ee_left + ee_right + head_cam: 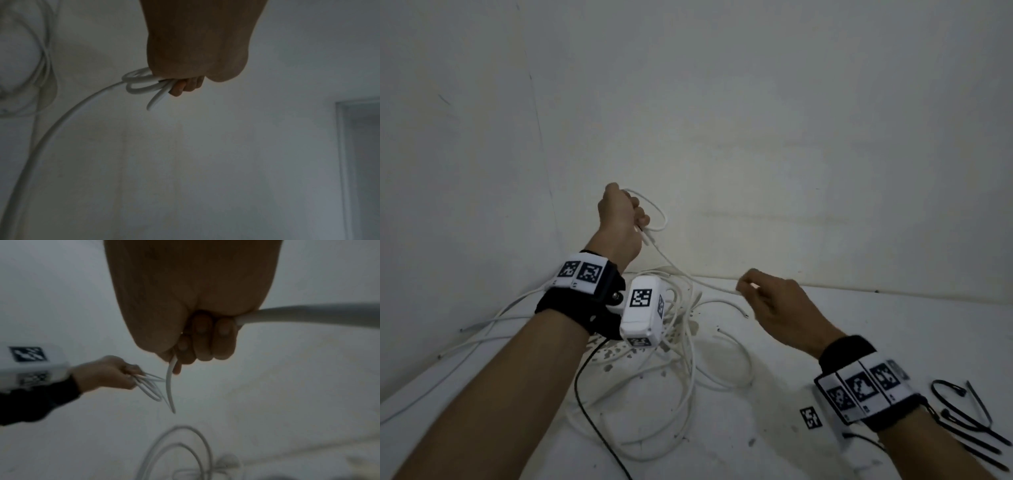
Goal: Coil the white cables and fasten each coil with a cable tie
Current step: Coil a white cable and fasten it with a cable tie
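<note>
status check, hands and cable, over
Left hand grips small white coil. Right hand pinches same cable's run. Cable ties untouched. Loose cable tangle beneath.

Left hand (621, 216) raised, fingers curled around white cable (681, 270) loops; right hand (777, 305) lower, pinching the same cable, both forearms extended forward.
</note>
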Available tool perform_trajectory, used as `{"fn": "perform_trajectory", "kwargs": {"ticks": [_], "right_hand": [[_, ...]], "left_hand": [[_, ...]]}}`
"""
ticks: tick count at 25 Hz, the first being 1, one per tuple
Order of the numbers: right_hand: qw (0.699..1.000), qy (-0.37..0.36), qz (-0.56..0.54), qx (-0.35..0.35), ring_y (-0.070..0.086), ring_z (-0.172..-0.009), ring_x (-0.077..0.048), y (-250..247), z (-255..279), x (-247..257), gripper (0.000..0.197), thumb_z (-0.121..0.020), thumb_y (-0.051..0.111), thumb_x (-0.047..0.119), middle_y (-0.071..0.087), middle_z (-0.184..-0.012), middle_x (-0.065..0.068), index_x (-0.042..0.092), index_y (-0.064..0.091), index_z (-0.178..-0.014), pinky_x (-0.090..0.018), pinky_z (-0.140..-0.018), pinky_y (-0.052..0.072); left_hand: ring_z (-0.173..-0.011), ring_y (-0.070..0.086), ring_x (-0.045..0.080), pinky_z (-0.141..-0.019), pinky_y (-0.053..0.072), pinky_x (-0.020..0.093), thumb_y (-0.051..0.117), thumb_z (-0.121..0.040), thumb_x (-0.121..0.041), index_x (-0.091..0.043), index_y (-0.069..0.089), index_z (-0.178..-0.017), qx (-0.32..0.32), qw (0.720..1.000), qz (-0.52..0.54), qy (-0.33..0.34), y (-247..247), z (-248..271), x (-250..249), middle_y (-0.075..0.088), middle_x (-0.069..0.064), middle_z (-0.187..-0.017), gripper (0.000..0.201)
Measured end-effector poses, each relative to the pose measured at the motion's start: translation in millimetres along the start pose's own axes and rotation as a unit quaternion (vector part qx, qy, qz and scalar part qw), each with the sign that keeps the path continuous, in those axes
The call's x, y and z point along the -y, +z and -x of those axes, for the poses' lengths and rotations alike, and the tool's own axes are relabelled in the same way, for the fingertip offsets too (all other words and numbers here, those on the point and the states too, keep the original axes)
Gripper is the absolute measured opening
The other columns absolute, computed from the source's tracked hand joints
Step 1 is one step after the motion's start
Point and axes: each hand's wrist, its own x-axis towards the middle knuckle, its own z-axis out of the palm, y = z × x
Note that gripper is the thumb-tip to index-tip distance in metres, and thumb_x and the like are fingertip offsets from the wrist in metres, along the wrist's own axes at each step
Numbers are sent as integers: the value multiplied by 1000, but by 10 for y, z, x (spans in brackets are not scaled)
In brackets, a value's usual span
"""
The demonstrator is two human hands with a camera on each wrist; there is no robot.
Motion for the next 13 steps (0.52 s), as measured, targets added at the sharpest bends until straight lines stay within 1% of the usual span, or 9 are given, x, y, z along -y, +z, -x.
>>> {"fn": "perform_trajectory", "kwargs": {"ticks": [2,3,4,6,8,9,10,12,13], "right_hand": [[993,-81,75,41,53,-50,-7,-134,-119,366,17,-96,61,42,55,-49,12,28,60,-86,-20,-54,38],[989,-104,88,54,54,-52,-3,-195,-193,536,16,-94,64,41,54,-48,17,27,65,-86,-18,-54,37],[987,-121,91,58,54,-54,1,-253,-285,670,15,-93,66,37,53,-48,19,25,69,-87,-18,-54,38],[987,-133,80,49,54,-54,4,-355,-495,815,14,-94,68,30,53,-47,19,19,73,-87,-14,-53,35],[989,-131,63,36,53,-53,6,-417,-671,863,15,-95,68,25,54,-48,28,14,73,-86,-11,-53,35],[991,-125,47,32,53,-51,5,-423,-734,854,16,-95,67,24,53,-47,29,12,73,-86,-10,-54,35],[993,-115,24,31,53,-50,4,-419,-773,840,18,-96,66,23,53,-46,29,10,72,-86,-9,-54,36],[995,-90,-20,25,51,-47,2,-386,-809,797,21,-97,65,23,53,-45,25,6,73,-87,-10,-52,36],[996,-77,-33,12,49,-45,1,-377,-818,780,21,-97,65,24,52,-44,24,6,73,-87,-10,-51,34]], "left_hand": [[-31,24,8,-38,24,19,36,-102,-23,-18,37,-68,38,994,-103,1,-2,35,100,31,-2,-54,34],[-31,27,8,-39,25,19,37,-102,-24,-18,38,-69,69,984,-163,-1,1,80,159,34,-2,-54,34],[-34,32,9,-40,28,20,37,-102,-26,-17,40,-70,108,968,-227,-6,2,150,209,38,-1,-56,33],[-43,50,13,-47,43,23,38,-103,-27,-13,50,-75,192,925,-327,-30,-20,338,276,53,4,-61,33],[-60,68,21,-57,55,28,41,-103,-26,-5,61,-88,283,893,-342,-78,-50,517,310,67,12,-71,33],[-66,71,25,-59,58,30,44,-103,-26,-4,62,-91,314,884,-329,-103,-63,579,307,70,13,-74,31],[-67,72,27,-58,58,29,46,-102,-26,-5,60,-89,330,881,-314,-125,-67,619,296,70,13,-74,29],[-51,64,19,-47,49,23,44,-102,-29,-11,53,-76,333,882,-290,-165,-56,651,287,64,7,-61,33],[-40,53,13,-40,41,20,41,-102,-34,-14,50,-71,335,881,-278,-187,-53,649,290,56,2,-54,38]]}}
